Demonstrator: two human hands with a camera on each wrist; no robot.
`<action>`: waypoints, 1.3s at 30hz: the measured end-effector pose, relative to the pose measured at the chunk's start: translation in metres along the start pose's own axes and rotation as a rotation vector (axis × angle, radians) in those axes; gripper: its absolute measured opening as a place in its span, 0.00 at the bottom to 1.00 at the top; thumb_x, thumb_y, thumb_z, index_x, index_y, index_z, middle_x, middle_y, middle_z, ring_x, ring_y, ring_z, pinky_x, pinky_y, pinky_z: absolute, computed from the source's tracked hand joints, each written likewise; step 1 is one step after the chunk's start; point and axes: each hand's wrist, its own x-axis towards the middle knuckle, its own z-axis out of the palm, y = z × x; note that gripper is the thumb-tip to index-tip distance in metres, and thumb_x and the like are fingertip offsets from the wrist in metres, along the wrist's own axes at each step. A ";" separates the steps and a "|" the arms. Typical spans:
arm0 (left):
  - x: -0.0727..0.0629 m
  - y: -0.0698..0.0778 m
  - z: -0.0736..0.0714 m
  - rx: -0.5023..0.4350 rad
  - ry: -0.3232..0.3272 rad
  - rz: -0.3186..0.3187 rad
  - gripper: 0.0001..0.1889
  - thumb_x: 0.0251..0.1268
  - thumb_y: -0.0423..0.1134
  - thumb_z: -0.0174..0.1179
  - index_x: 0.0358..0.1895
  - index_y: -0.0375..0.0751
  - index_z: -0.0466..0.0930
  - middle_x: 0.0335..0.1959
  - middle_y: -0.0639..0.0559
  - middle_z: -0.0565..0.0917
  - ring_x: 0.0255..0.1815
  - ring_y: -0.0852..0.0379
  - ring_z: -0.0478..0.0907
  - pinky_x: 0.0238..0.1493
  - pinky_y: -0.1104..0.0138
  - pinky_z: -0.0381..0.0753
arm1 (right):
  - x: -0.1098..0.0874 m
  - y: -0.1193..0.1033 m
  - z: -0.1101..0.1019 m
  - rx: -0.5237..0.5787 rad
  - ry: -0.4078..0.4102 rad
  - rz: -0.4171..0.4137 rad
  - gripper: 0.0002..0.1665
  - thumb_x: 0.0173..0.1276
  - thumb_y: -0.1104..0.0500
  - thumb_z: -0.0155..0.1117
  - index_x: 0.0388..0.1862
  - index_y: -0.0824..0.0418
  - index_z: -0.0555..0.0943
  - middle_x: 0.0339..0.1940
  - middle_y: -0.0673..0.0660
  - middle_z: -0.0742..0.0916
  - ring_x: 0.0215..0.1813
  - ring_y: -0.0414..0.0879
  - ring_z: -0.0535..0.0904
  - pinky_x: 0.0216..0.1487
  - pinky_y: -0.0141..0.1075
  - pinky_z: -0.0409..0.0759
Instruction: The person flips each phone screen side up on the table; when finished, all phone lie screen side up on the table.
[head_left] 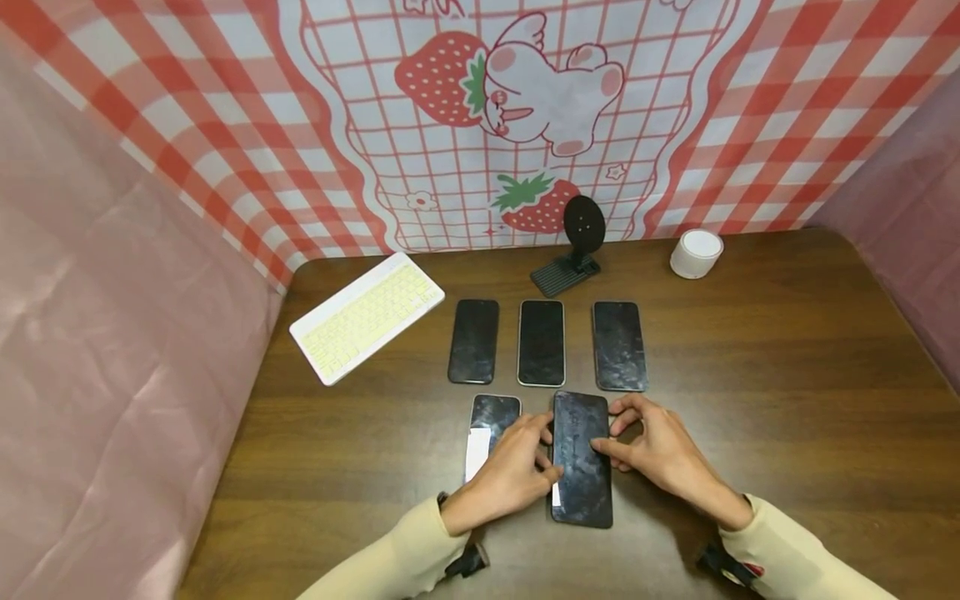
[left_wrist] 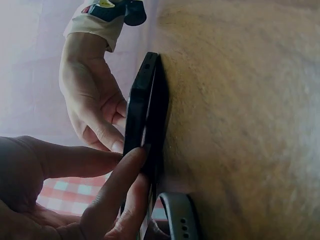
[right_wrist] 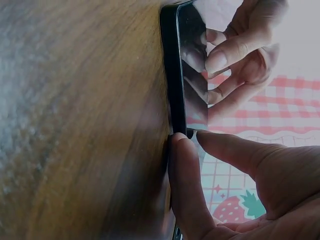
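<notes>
A black smartphone (head_left: 583, 492), screen up, lies between both hands at the front of the table. My left hand (head_left: 512, 473) grips its left edge, thumb at the screen's side and fingers along the edge. From the other side, my right hand (head_left: 663, 448) pinches the right edge, thumb on the glass. The left wrist view shows the phone's near side (left_wrist: 136, 112) tilted a little off the wood with shadow under it. Just left lies a second phone (head_left: 491, 410) with a pale edge and a white reflection, partly hidden by my left hand.
Behind stand three dark phones in a row: left (head_left: 474, 342), middle (head_left: 542, 343) and right (head_left: 619, 346). A white keyboard (head_left: 367, 317) lies at the back left. A black folding stand (head_left: 583, 229) and a white cylinder (head_left: 696, 254) are near the patterned backdrop.
</notes>
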 end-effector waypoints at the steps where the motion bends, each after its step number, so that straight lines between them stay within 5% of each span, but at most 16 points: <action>1: 0.000 0.000 0.000 0.008 0.000 0.003 0.36 0.58 0.29 0.73 0.71 0.26 0.70 0.47 0.44 0.81 0.34 0.67 0.85 0.46 0.72 0.80 | 0.000 0.000 0.000 -0.004 0.002 -0.002 0.29 0.60 0.58 0.81 0.54 0.68 0.77 0.35 0.58 0.87 0.22 0.42 0.85 0.24 0.34 0.82; 14: 0.003 0.000 0.003 0.073 -0.005 0.021 0.38 0.57 0.33 0.75 0.71 0.24 0.71 0.47 0.45 0.81 0.32 0.70 0.82 0.49 0.70 0.79 | -0.002 0.002 -0.001 -0.011 0.015 -0.016 0.28 0.59 0.60 0.82 0.53 0.68 0.77 0.36 0.59 0.88 0.21 0.41 0.84 0.23 0.33 0.81; 39: 0.006 0.001 -0.002 0.011 -0.050 -0.051 0.41 0.59 0.39 0.75 0.74 0.28 0.69 0.47 0.48 0.81 0.34 0.67 0.82 0.44 0.72 0.76 | -0.001 0.003 -0.010 0.039 -0.003 -0.051 0.29 0.61 0.62 0.80 0.57 0.71 0.78 0.37 0.60 0.88 0.22 0.42 0.85 0.25 0.34 0.83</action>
